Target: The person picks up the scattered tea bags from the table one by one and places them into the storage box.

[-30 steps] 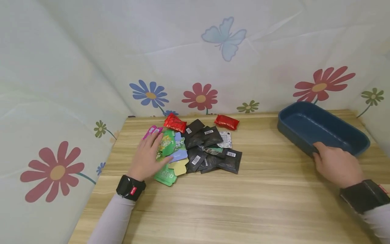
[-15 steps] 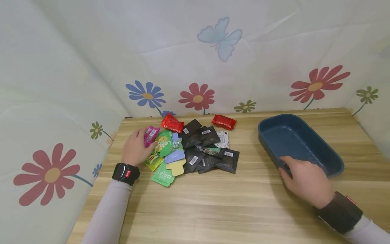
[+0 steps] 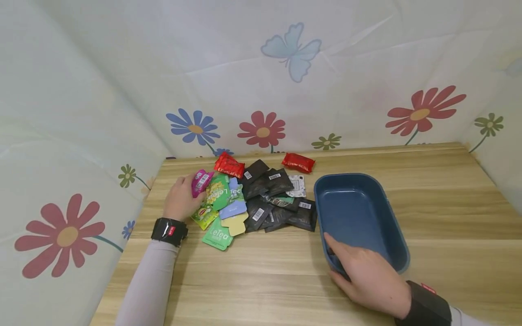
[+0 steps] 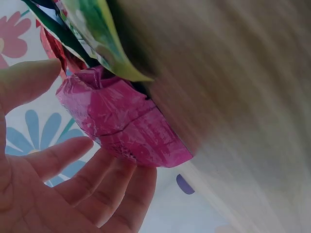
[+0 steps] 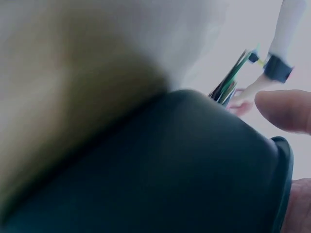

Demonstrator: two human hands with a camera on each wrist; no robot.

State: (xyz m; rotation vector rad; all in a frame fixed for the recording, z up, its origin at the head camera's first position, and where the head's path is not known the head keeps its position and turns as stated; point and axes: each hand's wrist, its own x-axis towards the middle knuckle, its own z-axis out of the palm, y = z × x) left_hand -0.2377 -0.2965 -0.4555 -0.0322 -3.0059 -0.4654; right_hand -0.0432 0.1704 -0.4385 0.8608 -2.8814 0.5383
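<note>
My left hand (image 3: 180,199) is at the left side of a pile of tea sachets, its fingertips touching a pink sachet (image 4: 121,121). In the left wrist view the fingers are fairly straight, with the thumb near the sachet's other side. Green tea sachets (image 3: 218,194) lie right beside it, with blue and yellow ones just below. Black sachets (image 3: 258,213) overlap in the middle. My right hand (image 3: 369,276) grips the near-left rim of a deep blue tray (image 3: 350,217), which stands close to the black sachets. Its inside holds nothing visible.
Red packets (image 3: 229,165) lie behind the pile, and another red packet (image 3: 298,162) sits farther right near the back wall. A white patterned sachet (image 3: 297,185) peeks out beside the black ones. Flower-printed cloth (image 3: 204,54) bounds the wooden table (image 3: 269,285).
My right hand has brought the blue tray leftward and nearer, up to the black sachets. The left hand has shifted left off the green sachets to the pink one.
</note>
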